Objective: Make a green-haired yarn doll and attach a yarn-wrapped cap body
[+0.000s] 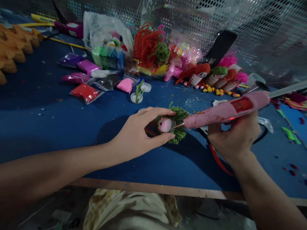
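Observation:
My left hand (141, 132) pinches a small doll (171, 126) with green yarn hair and a pink-and-white face, holding it just above the blue table (59, 111). Thumb and fingers close around the doll's sides. My right hand (233, 137) grips a pink glue gun (225, 111) by its handle. The gun lies nearly level, and its metal nozzle touches the doll's face from the right. A red cord runs from under the right hand toward the table's front edge.
Finished yarn-haired dolls (211, 76) lie at the back right beside yellow beads. Bags of coloured clay (86, 92), a bundle of orange and green yarn (150, 46) and white caps (136, 97) crowd the back. Orange foam shapes (14, 48) sit far left. A wooden strip edges the table front.

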The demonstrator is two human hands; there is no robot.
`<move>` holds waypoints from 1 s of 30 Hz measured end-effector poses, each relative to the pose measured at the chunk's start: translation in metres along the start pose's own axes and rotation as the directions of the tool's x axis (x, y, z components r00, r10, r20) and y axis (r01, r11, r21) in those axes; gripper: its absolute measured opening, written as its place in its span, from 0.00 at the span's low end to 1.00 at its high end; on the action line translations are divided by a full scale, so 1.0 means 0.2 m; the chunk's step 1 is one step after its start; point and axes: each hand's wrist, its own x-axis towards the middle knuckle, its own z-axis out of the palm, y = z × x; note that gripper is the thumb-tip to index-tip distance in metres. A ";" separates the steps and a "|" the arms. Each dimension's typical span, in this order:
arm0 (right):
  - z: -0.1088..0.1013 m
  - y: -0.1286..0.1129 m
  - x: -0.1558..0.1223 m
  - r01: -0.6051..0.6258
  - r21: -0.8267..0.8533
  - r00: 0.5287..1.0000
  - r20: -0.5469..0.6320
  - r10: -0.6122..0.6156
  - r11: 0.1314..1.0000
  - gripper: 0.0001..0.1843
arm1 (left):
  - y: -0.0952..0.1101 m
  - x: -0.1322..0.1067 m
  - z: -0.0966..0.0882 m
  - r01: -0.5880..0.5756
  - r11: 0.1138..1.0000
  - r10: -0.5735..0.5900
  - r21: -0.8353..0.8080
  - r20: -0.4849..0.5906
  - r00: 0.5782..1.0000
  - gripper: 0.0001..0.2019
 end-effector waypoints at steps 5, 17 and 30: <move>0.01 0.00 0.00 -0.019 0.007 1.000 -0.014 0.019 1.000 0.09 | -0.01 0.00 0.00 -0.001 1.000 0.001 -0.017 -0.010 1.000 0.23; 0.01 0.00 0.02 -0.020 0.023 0.999 -0.049 0.021 1.000 0.11 | 0.00 0.01 0.00 0.044 0.998 -0.044 -0.044 0.008 0.999 0.25; 0.06 0.04 -0.05 0.080 -0.082 0.984 -0.152 -0.092 0.993 0.24 | 0.01 0.02 0.00 0.055 0.998 -0.056 -0.028 -0.015 0.998 0.27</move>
